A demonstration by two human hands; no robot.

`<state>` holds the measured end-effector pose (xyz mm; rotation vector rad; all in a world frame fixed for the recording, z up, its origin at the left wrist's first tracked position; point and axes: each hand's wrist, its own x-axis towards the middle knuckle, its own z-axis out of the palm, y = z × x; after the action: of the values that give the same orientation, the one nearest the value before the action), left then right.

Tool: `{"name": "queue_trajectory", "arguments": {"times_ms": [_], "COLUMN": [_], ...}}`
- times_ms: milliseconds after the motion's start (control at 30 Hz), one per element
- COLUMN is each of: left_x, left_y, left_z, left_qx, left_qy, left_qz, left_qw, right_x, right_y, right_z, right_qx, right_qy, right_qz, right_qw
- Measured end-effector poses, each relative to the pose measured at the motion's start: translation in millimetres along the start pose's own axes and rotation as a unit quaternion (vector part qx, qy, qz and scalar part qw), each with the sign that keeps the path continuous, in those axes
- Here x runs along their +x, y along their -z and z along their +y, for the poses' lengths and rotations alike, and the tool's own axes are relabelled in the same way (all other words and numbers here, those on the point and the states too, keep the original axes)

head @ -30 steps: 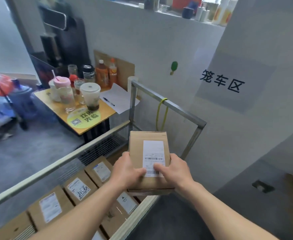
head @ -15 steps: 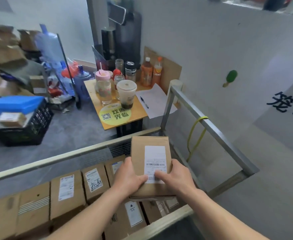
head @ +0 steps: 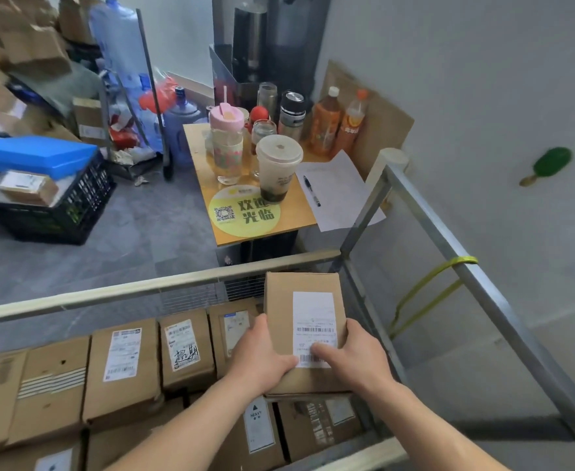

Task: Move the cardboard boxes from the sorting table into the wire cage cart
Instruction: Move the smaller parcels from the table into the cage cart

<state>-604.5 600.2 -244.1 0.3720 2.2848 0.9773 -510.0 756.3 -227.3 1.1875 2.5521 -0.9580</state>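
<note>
A: Far left?

B: Black crate (head: 51, 205) on the floor, blue lid on top, small parcel lying in it.

A: Then?

B: Packed boxes (head: 123, 372) in rows inside the wire cage cart (head: 449, 248), labels up. Beyond the far rail, small table (head: 294, 217) crowded with cups and bottles. Sheet of paper (head: 340, 198) with a pen (head: 311, 191) at its right edge.

A: Hands?

B: Apart, one per side. Left hand (head: 265, 358) gripping the near left edge of the cardboard box (head: 304, 300), thumb over the top. Right hand (head: 354, 355) gripping the near right edge, thumb flat on the white label.

A: And the box itself?

B: Roughly level, label up, within the cart frame at its right end, above the packed layer. Touching that layer or clear of it: cannot tell.

A: Further right?

B: Yellow strap (head: 425, 290) looped round the cart's metal side rail. Green sticker (head: 551, 161) on the grey wall.
</note>
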Motion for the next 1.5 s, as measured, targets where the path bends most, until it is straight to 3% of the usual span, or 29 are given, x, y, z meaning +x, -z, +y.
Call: {"name": "queue_trajectory", "arguments": {"times_ms": [367, 767, 1133, 1500], "left_x": [74, 177, 244, 246], "left_y": [-30, -122, -172, -185], "left_z": [-41, -97, -150, -162], "left_qx": [-0.009, -0.036, 0.042, 0.101], "left_qy": [0.045, 0.109, 0.128, 0.132], "left_qz": [-0.025, -0.029, -0.020, -0.019], "left_qw": [0.999, 0.993, 0.991, 0.986], "right_x": [85, 209, 283, 302], "right_y": [-49, -127, -199, -233], "right_z": [19, 91, 134, 138], "right_qx": [-0.014, -0.024, -0.004, 0.008], "right_qy": [0.000, -0.001, -0.010, -0.005], "right_qz": [-0.052, -0.088, -0.118, -0.191], "right_qw": [0.999, 0.996, 0.993, 0.982]}}
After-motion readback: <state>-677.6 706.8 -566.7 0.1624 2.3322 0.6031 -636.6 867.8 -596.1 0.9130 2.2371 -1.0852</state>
